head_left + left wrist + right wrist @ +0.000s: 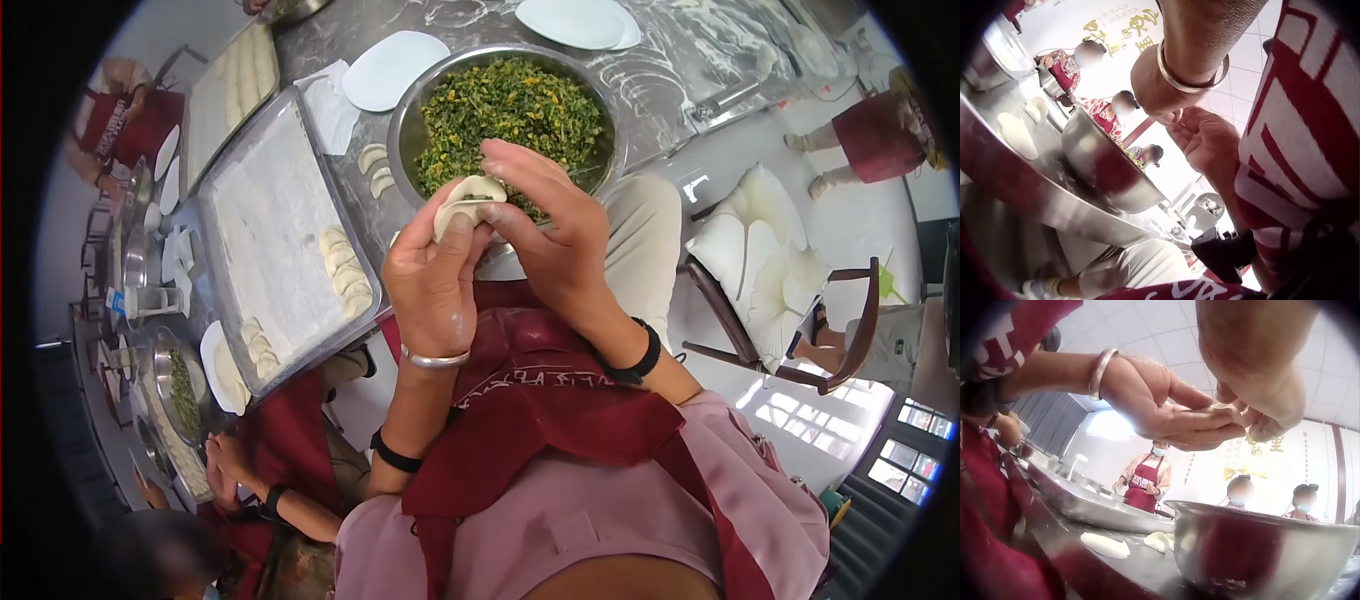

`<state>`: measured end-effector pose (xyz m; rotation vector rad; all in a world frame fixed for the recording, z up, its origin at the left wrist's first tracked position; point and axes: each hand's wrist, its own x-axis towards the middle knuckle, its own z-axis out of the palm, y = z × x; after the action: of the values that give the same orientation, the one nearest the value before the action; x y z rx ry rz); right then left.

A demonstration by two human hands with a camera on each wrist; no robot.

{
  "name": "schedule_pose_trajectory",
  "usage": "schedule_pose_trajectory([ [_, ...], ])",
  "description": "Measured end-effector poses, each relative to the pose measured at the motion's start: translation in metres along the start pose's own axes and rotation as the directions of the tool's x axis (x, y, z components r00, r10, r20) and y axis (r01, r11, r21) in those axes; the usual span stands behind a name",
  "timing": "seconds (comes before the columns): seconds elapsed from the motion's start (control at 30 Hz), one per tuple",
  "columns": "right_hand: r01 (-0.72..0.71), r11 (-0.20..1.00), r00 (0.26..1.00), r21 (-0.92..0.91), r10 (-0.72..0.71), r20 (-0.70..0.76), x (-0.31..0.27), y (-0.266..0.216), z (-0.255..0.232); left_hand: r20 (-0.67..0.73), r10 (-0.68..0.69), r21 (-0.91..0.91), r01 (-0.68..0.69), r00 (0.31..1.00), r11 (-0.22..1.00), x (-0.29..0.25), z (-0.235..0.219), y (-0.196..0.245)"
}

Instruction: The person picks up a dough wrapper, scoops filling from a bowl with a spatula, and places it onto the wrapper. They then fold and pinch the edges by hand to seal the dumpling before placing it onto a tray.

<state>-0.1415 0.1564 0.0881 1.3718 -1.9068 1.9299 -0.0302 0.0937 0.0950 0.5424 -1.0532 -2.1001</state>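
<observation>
Partly folded round a little green filling, a dough wrapper (470, 205) is held up in the head view near the steel bowl's front edge. The left hand (432, 275) grips its left side, thumb on the dough. The right hand (555, 225) pinches its right edge between thumb and fingers. Behind them the steel bowl (398, 150) holds chopped green and yellow filling (510, 105). In the right wrist view the dough (1225, 409) lies between the left hand (1147, 403) and the right hand (1266, 394); the left wrist view hides most of it.
Left of the bowl lies a floured tray (270, 230) with several dumplings (345, 275). A few dumplings (376, 170) sit between tray and bowl. White plates (395, 70) stand behind. Several people are around the tables, one beside the tray; a chair (760, 270) stands at the right.
</observation>
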Motion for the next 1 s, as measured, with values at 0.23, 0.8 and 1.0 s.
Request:
schedule_pose_trajectory([
  [0.23,-0.423,0.787,0.887,0.448,0.462,0.026,-0.022,0.005,0.009,-0.041,0.108,-0.013,-0.108,0.993,0.994,0.000,0.005,-0.004],
  [0.8,-0.237,0.912,0.970,0.334,0.244,0.023,-0.017,0.004,0.001,-0.019,0.067,0.032,-0.067,0.998,0.997,-0.007,0.010,-0.011],
  [1.0,-0.128,0.963,0.992,0.235,0.120,0.048,-0.014,0.016,-0.005,-0.007,0.060,0.060,-0.059,0.998,0.996,-0.006,0.009,-0.012],
])
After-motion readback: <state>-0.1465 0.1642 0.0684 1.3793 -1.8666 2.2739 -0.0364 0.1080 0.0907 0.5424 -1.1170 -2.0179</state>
